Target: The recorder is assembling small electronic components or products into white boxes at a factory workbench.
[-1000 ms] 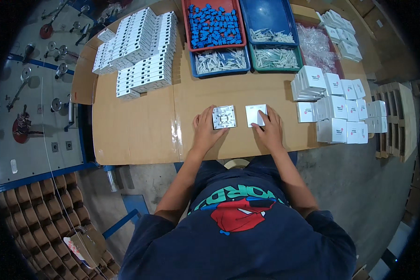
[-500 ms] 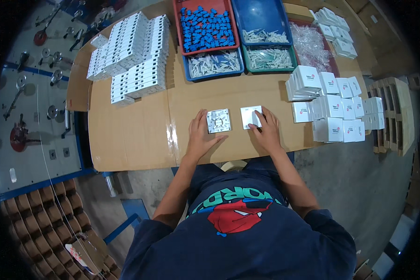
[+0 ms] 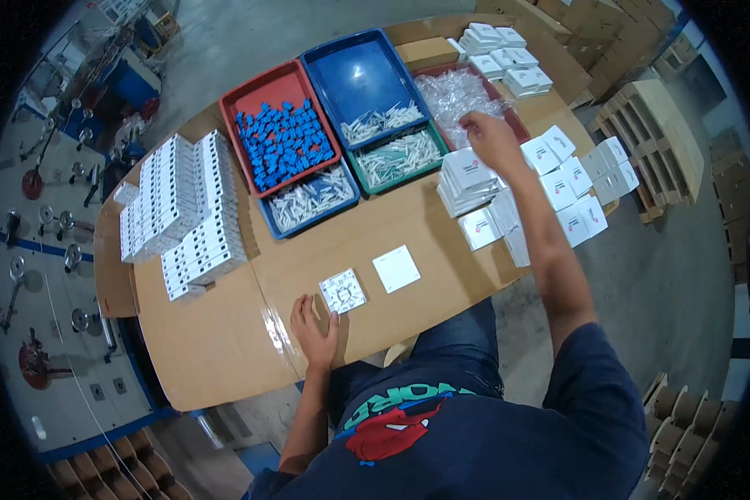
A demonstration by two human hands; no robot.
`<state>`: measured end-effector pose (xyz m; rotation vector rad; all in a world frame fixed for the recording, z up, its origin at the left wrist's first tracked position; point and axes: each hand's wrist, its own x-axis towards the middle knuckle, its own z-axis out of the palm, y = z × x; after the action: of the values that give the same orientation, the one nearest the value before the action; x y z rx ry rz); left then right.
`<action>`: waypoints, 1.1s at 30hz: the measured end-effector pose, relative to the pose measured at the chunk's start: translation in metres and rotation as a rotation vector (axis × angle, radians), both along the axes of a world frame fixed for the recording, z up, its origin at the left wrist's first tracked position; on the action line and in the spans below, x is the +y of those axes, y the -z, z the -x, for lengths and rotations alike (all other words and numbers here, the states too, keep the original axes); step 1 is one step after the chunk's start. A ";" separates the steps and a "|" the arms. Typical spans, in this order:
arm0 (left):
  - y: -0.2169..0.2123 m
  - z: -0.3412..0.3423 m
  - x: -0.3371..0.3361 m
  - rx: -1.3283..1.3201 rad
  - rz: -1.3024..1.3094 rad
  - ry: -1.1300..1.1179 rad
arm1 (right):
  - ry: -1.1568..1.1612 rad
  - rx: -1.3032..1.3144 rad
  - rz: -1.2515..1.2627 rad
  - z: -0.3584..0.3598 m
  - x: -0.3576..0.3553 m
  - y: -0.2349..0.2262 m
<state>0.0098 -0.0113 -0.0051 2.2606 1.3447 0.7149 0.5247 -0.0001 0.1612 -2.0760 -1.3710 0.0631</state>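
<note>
My left hand (image 3: 315,332) rests on the cardboard-covered table with fingers apart, its tips against the near-left edge of a square white plastic plate (image 3: 342,291) with a molded, patterned face up. To the right of that plate lies a smooth white square plate (image 3: 397,269), touched by neither hand. My right hand (image 3: 493,140) is stretched far forward over a red tray (image 3: 521,129) of crumpled clear plastic bags (image 3: 457,100). Its fingers bend down at the bags' near edge; whether they grip one cannot be made out.
Stacked white boxes (image 3: 175,208) stand at the left. Blue plastic parts (image 3: 283,142) fill a red tray (image 3: 258,86); white plugs (image 3: 308,200) lie in nearby trays. White cartons (image 3: 562,183) are grouped under and beside my right forearm. A wooden pallet (image 3: 654,142) stands beyond the table.
My right hand has left the smooth plate and reached forward right to the plastic bags. My left hand stays beside the patterned plate. The whole view has turned and shifted.
</note>
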 end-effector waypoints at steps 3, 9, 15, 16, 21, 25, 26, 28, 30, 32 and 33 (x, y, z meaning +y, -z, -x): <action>-0.008 -0.009 -0.001 -0.009 0.020 0.003 | 0.144 -0.177 0.487 -0.091 0.030 0.001; -0.007 -0.006 -0.001 0.006 -0.004 -0.035 | -0.006 -0.106 0.837 -0.130 0.085 0.040; -0.011 -0.009 0.000 0.018 0.035 -0.026 | -0.053 -0.334 0.589 -0.141 0.115 0.087; -0.011 -0.008 0.000 0.021 0.033 -0.031 | -0.085 -0.397 0.537 -0.136 0.119 0.087; -0.007 -0.006 0.001 -0.037 0.075 -0.032 | -0.105 -0.428 0.731 -0.147 0.132 0.101; -0.013 -0.010 0.001 -0.057 0.102 -0.042 | -0.067 -0.418 0.702 -0.155 0.131 0.103; -0.014 -0.010 0.001 -0.055 0.099 -0.034 | -0.068 -0.419 0.704 -0.155 0.130 0.104; -0.014 -0.008 0.002 -0.049 0.091 -0.034 | -0.081 -0.408 0.757 -0.144 0.132 0.102; -0.013 -0.006 0.000 -0.056 0.070 -0.033 | -0.091 -0.416 0.802 -0.136 0.132 0.103; -0.012 -0.005 0.001 -0.060 0.076 -0.034 | -0.100 -0.422 0.849 -0.132 0.134 0.106; -0.011 -0.008 0.002 -0.071 0.084 -0.028 | -0.080 -0.398 0.839 -0.138 0.133 0.110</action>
<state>0.0182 -0.0090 0.0060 2.1349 1.3499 0.7268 0.6623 0.1331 0.0514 -2.8231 -1.8870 0.3218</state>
